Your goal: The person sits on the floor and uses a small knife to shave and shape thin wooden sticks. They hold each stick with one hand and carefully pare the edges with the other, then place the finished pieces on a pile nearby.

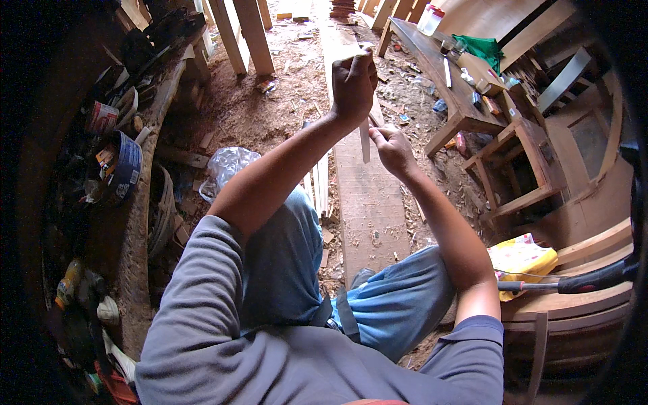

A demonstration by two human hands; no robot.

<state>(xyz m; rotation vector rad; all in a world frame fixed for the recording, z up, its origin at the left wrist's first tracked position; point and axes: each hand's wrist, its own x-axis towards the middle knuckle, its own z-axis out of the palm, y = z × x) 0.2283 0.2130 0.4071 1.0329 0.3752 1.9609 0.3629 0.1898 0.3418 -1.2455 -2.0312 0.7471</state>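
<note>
My left hand (354, 88) is raised over a long wooden plank (368, 196), its fingers closed in a fist. Below that fist hangs a thin, pale, flat strip (366, 145), its upper part hidden by the hand; I cannot tell whether it is wood or metal. Lower and to the right, my right hand (394, 150) is closed, with thumb and forefinger at the strip's right edge. The plank runs away from me between my knees, and wood shavings lie on its near part.
A wooden bench (135, 223) on the left carries a dark blue tub (125, 165) and clutter. On the right stand a cluttered table (466, 101) and a wooden frame (523, 169). A clear plastic bag (229, 167) lies beside my left knee. Shavings cover the floor.
</note>
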